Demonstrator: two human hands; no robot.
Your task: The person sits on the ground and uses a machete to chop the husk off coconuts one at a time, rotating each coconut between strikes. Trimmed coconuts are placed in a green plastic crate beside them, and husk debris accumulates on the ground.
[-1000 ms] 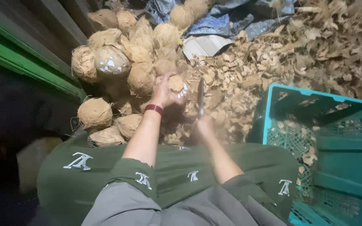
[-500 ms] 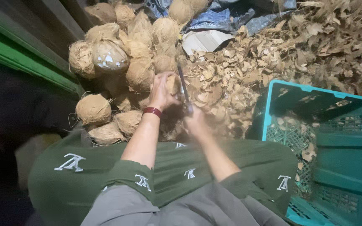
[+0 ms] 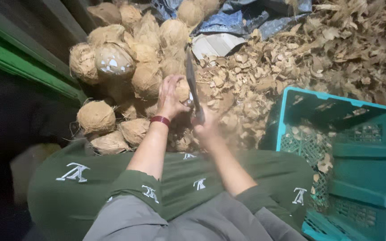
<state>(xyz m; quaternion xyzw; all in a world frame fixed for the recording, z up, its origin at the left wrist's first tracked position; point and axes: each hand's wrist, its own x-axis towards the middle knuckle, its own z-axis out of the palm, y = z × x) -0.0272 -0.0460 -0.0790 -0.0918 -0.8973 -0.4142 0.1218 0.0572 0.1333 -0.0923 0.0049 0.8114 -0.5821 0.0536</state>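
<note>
My left hand (image 3: pixel 170 98) grips a small brown coconut (image 3: pixel 182 90) in front of me, above my green-clad knees. A dark red band circles that wrist. My right hand (image 3: pixel 206 126) is closed round the handle of a long dark knife (image 3: pixel 191 80). Its blade points up and away, right beside the coconut. A pile of husked coconuts (image 3: pixel 132 62) is stacked just beyond my left hand.
A teal plastic crate (image 3: pixel 336 156) stands at my right with some husk scraps inside. A wide heap of dry husk chips (image 3: pixel 309 58) covers the ground ahead and right. A green beam (image 3: pixel 27 69) runs along the left. Blue sheeting (image 3: pixel 233 20) lies at the back.
The knife swung from beside the coconut across it and now stands raised, blade up. My left hand keeps hold of the coconut.
</note>
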